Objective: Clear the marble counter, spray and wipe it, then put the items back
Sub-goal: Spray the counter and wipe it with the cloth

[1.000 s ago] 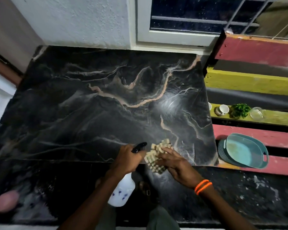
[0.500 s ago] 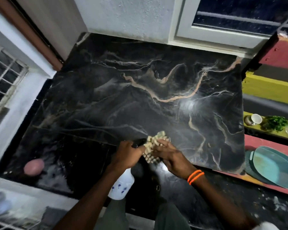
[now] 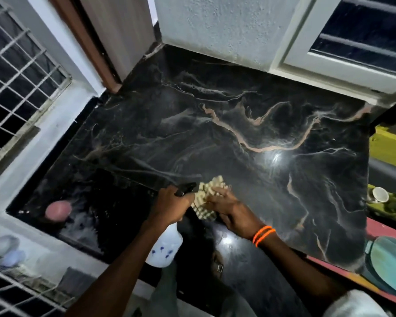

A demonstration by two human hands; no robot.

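Note:
The black marble counter (image 3: 249, 124) with pale veins fills the middle of the head view, bare on top. My left hand (image 3: 169, 205) grips a white spray bottle (image 3: 166, 250) by its black trigger head, the bottle hanging below the counter's near edge. My right hand (image 3: 230, 209), with an orange band at the wrist, holds a beige waffle-textured cloth (image 3: 207, 200) right beside the nozzle at the counter's near edge.
A pink round object (image 3: 57, 210) lies on the dark lower ledge at left. A grilled window stands at far left, another window at back right. On the coloured slatted bench to the right sit a small cup (image 3: 380, 194), green leaves and a teal tray (image 3: 389, 257).
The view has swung left and closer, bringing the left window and ledge into sight. Both hands stay together at the counter's near edge with bottle and cloth.

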